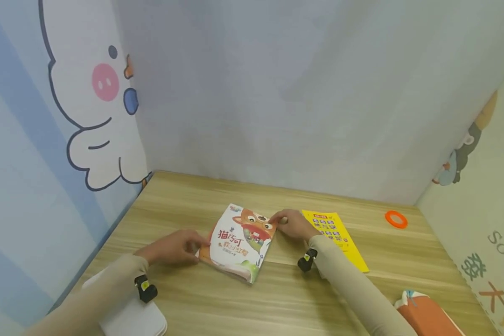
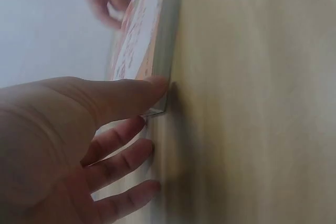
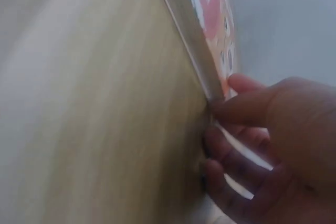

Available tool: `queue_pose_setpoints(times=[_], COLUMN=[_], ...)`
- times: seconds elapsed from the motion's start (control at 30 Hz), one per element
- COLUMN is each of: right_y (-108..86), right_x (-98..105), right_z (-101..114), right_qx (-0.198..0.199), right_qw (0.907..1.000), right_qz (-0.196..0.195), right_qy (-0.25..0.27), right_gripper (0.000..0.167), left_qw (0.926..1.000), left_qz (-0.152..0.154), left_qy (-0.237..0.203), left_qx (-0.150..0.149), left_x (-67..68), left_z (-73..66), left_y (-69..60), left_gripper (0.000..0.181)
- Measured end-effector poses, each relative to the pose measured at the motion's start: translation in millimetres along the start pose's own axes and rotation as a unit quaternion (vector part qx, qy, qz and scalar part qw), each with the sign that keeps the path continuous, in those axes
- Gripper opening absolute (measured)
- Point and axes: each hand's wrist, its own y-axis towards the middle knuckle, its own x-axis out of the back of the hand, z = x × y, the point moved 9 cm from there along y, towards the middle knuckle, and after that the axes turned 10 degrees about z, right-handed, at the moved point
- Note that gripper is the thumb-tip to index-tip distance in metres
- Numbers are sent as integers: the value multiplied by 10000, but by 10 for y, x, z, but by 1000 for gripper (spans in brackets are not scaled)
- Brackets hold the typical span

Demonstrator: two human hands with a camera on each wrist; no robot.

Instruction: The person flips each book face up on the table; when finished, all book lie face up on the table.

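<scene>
**Book (image 1: pixel 239 245) Held at Opposite Corners**

The book lies cover up mid-table (image 1: pixel 210 305), though whether fully flat cannot be told. The left hand (image 1: pixel 174 246) holds its near left corner and the right hand (image 1: pixel 296 225) its far right, thumbs and fingertips drawn in narrow. The diagonal hold likely steadies it from both sides while leaving most of the cover in sight. A yellow sheet (image 1: pixel 354 255), partly hidden by the right sleeve (image 1: pixel 350 284), lies to the right, with an orange ring (image 1: pixel 396 226) beyond. A pouch (image 1: pixel 428 317) and a white pad (image 1: pixel 136 319) sit at opposite sides, seemingly leaving the middle for the book.
</scene>
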Motion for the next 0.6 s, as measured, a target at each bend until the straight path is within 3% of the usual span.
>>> queue_pose_setpoints(times=[0.1, 0.3, 0.6], right_y=[127, 147, 248], right_x=[-2, 10, -112], right_z=[-85, -237, -337], right_qx=[-140, -227, -309], right_qw=[9995, 9975, 9898], right_qz=[22, -139, -226], right_qy=[279, 656, 1370], right_gripper=[23, 23, 18], left_qw=[9998, 9990, 9991], left_qz=[-138, -266, -294], left_qy=[155, 314, 317], left_qx=[37, 154, -17], left_x=[-60, -163, -142], left_z=[-68, -157, -71], left_y=[-40, -3, -79], left_gripper=[44, 43, 39])
